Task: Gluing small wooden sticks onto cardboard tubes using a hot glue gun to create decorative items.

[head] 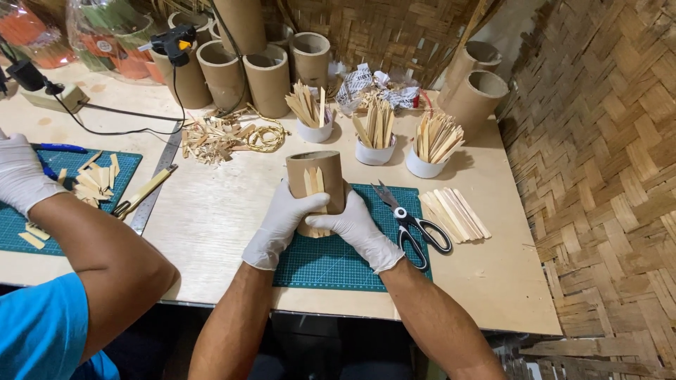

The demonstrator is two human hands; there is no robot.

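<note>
L hand (282,214) + R hand (352,222) grip cardboard tube (315,174) | clear bags (105,35) rear-left

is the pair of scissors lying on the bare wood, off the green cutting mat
No, the scissors lie across the right edge of the green cutting mat, beside the right hand.

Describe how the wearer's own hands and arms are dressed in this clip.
Both the left hand and the right hand wear thin white disposable gloves ending at the wrist. The forearms are bare, with no sleeves, watch or jewellery visible.
</note>
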